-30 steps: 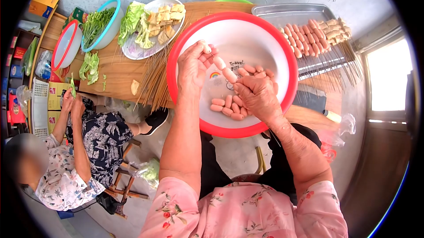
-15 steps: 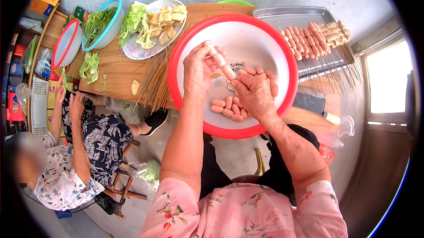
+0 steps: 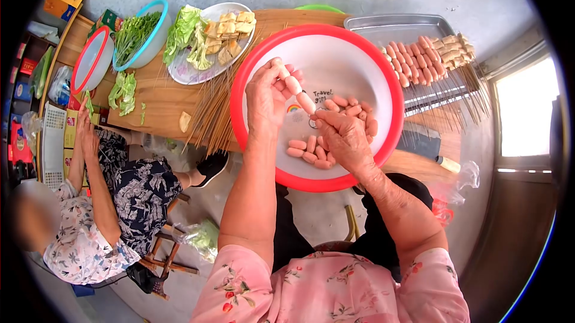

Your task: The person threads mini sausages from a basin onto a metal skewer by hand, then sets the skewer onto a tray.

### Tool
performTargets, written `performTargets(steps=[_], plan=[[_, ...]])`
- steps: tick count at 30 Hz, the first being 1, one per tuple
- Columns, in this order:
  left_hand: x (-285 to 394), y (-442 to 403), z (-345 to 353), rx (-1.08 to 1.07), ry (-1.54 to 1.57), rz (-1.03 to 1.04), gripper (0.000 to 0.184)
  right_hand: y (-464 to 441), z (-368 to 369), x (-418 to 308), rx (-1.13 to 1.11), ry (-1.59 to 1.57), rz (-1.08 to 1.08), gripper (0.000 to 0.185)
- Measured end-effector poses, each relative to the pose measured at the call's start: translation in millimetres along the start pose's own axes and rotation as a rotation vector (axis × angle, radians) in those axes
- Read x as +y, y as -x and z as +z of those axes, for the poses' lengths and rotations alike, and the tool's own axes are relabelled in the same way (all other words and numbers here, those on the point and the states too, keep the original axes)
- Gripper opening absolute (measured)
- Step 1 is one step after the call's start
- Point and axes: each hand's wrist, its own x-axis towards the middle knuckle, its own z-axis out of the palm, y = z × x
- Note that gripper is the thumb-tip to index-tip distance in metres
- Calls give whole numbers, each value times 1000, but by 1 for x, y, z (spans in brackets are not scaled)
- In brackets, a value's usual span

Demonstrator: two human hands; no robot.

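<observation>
My left hand (image 3: 267, 98) is closed around the upper part of a row of small pink sausages (image 3: 306, 103), held slantwise over the basin. The fingertips of my right hand (image 3: 345, 140) are pinched together at the row's lower end, where the thin skewer is mostly hidden. Below both hands is a large white basin (image 3: 263, 44) with a red rim. Several loose sausages (image 3: 310, 150) lie at its bottom, some partly covered by my right hand.
Bamboo skewers (image 3: 218, 116) lie left of the basin. A plate (image 3: 179, 74) holds lettuce and tofu-like pieces. To the right, a metal tray (image 3: 395, 20) bears skewered sausages (image 3: 416, 59); near it lies a knife (image 3: 422, 143). A seated person (image 3: 90, 221) handles greens at left.
The row of sausages has shifted slightly left and down, with my hands still on it. The basin appears slightly lower in view. At left, the other person's hands have come closer together.
</observation>
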Motion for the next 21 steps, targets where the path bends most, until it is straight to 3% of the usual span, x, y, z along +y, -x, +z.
performTargets(steps=[2,5,10,17,18,20,21], plan=[[0,2,2,-15,-1,2,26,0,0,2,33,82,-118,10],[1,2,4,-10,11,5,26,0,1,-7,3,-15,113,10],[0,1,4,-27,35,0,24,-2,3,-7,-1,4,183,10],[6,-7,-1,3,-8,65,10,-8,-10,2,-28,260,11,9],[9,-6,-1,63,-9,101,14,-9,-13,10,-42,278,-63,7],[12,-12,-13,122,-6,121,30,-11,-23,17,-49,229,-43,5],[14,-12,-13,114,-19,124,30,-11,-29,18,-76,296,-4,6]])
